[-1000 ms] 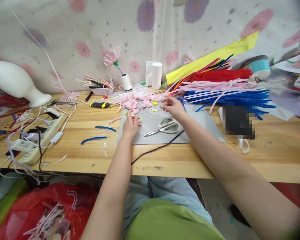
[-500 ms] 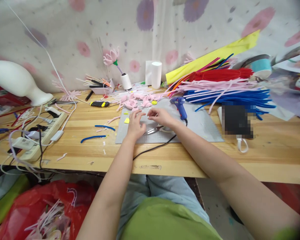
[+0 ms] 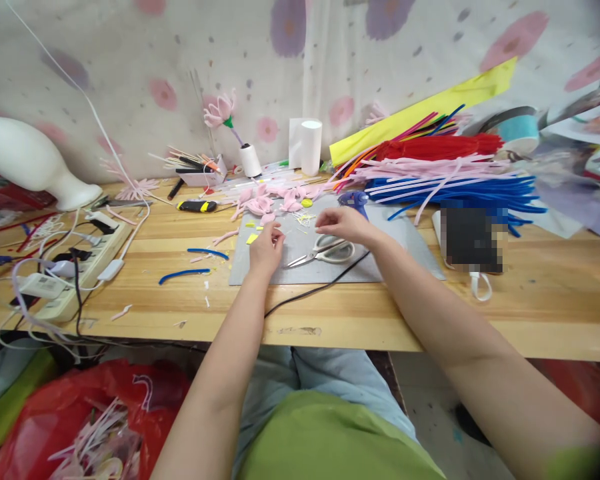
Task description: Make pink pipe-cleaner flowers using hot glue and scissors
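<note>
Lying on the wooden table (image 3: 145,293), two blue strips (image 3: 185,273) are noted left of the grey mat (image 3: 239,268), over which the left hand (image 3: 266,252) is held beside yellow pieces (image 3: 251,239), fingers curled, any grip too small to tell. Scissors (image 3: 311,256) are found on the mat, handles near the right hand (image 3: 345,225), whose fingers are bent, contents likewise undeterminable; a blue glue gun (image 3: 354,199) is seen just behind it.

Scissors (image 3: 314,255) on gray mat (image 3: 400,263)
</note>
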`<state>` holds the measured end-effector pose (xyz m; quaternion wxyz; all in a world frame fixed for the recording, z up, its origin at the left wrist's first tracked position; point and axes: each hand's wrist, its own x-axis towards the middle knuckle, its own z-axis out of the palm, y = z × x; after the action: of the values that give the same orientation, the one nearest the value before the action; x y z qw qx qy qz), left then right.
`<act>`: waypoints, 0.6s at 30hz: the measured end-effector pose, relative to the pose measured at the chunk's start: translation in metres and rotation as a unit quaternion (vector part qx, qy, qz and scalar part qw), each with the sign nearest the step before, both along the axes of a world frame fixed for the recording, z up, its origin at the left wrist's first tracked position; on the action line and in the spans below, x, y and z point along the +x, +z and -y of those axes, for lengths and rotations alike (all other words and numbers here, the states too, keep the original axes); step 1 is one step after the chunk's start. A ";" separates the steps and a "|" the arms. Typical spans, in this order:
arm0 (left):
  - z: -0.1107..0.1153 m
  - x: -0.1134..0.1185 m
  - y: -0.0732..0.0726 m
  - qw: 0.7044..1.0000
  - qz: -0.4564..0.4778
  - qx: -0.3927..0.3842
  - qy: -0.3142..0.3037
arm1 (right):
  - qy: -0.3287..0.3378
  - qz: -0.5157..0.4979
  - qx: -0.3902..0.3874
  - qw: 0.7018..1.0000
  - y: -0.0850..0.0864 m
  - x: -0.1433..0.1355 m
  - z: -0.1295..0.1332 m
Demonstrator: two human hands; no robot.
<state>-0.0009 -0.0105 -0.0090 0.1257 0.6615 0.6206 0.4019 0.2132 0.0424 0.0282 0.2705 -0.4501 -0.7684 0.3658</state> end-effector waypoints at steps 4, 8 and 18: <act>-0.001 0.003 0.001 0.999 0.030 -0.013 0.038 | -0.031 0.188 -0.079 0.979 0.020 0.062 0.000; -0.002 0.006 0.000 0.999 0.025 -0.007 0.047 | -0.248 0.219 0.019 0.944 0.009 0.080 -0.005; -0.002 0.006 -0.002 0.997 -0.007 -0.001 0.073 | -0.327 0.007 0.083 0.941 -0.028 0.034 -0.016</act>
<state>0.0050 -0.0082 -0.0115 0.0926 0.6172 0.6683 0.4047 0.2471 0.0579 -0.0003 0.4066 -0.6551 -0.6082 0.1888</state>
